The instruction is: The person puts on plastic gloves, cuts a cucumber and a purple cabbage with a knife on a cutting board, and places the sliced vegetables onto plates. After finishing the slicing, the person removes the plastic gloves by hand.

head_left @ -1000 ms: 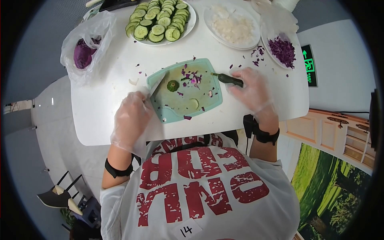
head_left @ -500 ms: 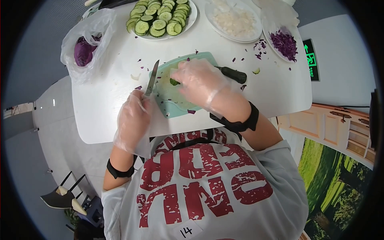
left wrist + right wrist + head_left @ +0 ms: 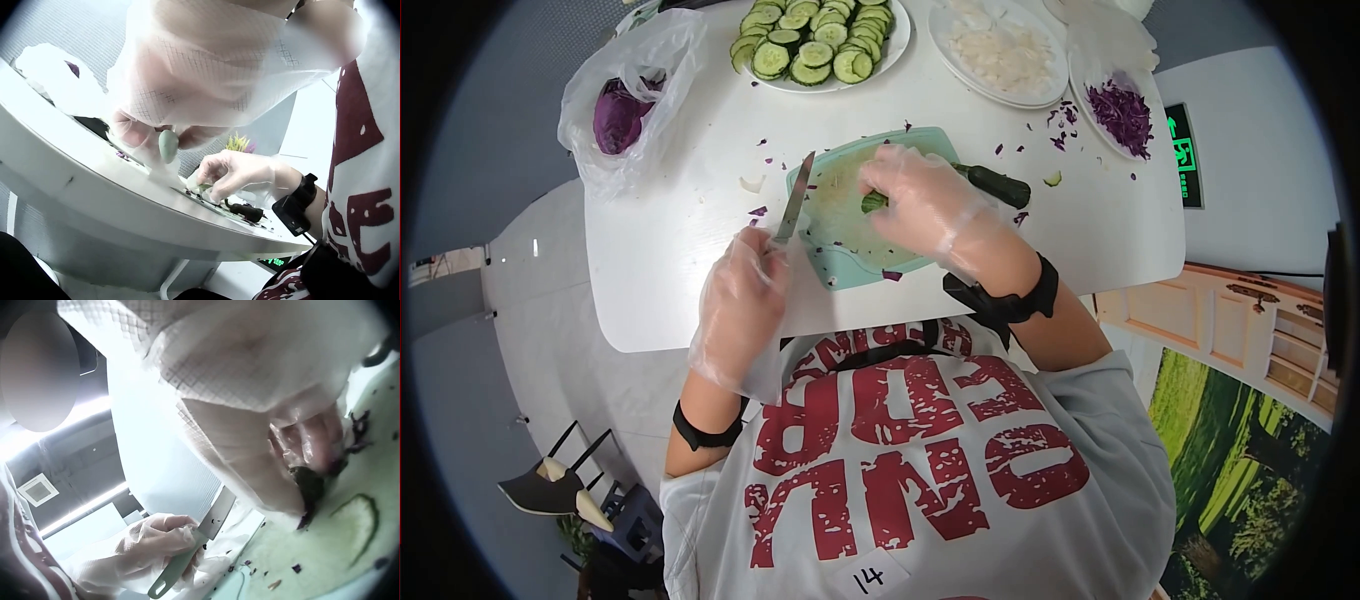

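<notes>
In a clear plastic glove, my left hand [image 3: 745, 305] grips the light green handle [image 3: 172, 572] of a knife [image 3: 796, 200], its blade pointing up and away beside the board's left edge. My gloved right hand [image 3: 925, 205] is over the green cutting board [image 3: 840, 262], fingers curled round a small dark green cucumber end piece [image 3: 874, 202]. Part of that piece is hidden by the fingers. A thin cucumber slice [image 3: 356, 526] lies on the board close to the right hand, among purple cabbage bits. Just right of the board rests a dark green cucumber length [image 3: 998, 186].
A plate of cucumber slices [image 3: 811, 55] stands at the back, with a plate of pale slices [image 3: 1005, 60] to its right. Shredded purple cabbage [image 3: 1120, 118] is on a plate farther right. At the back left lies a plastic bag [image 3: 670, 110] holding purple cabbage [image 3: 618, 118].
My right hand has left the cucumber at the right, moved left over the board and taken hold of the small end piece. The left hand still grips the knife, its blade turned more upright.
</notes>
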Available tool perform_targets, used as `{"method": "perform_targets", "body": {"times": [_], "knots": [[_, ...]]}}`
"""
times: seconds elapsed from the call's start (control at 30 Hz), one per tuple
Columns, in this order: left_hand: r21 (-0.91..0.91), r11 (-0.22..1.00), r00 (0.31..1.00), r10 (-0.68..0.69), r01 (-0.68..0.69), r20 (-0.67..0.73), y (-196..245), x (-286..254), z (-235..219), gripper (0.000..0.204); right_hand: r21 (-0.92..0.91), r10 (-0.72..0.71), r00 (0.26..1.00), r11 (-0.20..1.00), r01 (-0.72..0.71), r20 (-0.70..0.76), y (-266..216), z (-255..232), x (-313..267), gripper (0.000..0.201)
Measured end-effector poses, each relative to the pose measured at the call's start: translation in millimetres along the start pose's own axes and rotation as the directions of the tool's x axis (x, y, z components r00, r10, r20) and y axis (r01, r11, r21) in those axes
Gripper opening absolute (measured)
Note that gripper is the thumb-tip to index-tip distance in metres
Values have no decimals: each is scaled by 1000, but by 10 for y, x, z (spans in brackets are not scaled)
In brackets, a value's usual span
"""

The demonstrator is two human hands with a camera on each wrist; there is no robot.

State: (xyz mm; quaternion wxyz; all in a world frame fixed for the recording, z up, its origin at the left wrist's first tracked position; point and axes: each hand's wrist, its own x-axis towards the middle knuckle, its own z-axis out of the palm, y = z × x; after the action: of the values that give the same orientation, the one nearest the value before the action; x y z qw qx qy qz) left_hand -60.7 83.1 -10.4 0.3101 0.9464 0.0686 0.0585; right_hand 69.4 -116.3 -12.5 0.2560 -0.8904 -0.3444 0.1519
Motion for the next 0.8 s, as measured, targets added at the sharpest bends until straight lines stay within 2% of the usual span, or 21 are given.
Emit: {"method": "perform_targets", "body": {"times": [0.23,0.33,0.43,0.63,0.7,0.8], "knots": [[-82,996,996,-9,17,92,143,21,0,16,100,-34,999,994,38,-42,76,-105,-210,21],[-86,996,994,19,-10,104,193,31,3,15,79,-40,996,996,46,-79,123,-70,-276,22],[-83,996,987,-19,32,159,233,43,-5,15,-7,-78,992,997,78,-97,138,-68,-349,22],[-75,994,975,-58,75,214,261,49,9,16,49,-69,987,996,76,-144,178,-98,-502,23],[-72,992,966,-80,100,246,276,52,7,18,49,-93,974,993,106,-204,180,-117,-537,26],[-67,991,955,-91,114,282,308,57,2,19,150,-43,985,986,68,-168,196,-106,-535,29]]}}
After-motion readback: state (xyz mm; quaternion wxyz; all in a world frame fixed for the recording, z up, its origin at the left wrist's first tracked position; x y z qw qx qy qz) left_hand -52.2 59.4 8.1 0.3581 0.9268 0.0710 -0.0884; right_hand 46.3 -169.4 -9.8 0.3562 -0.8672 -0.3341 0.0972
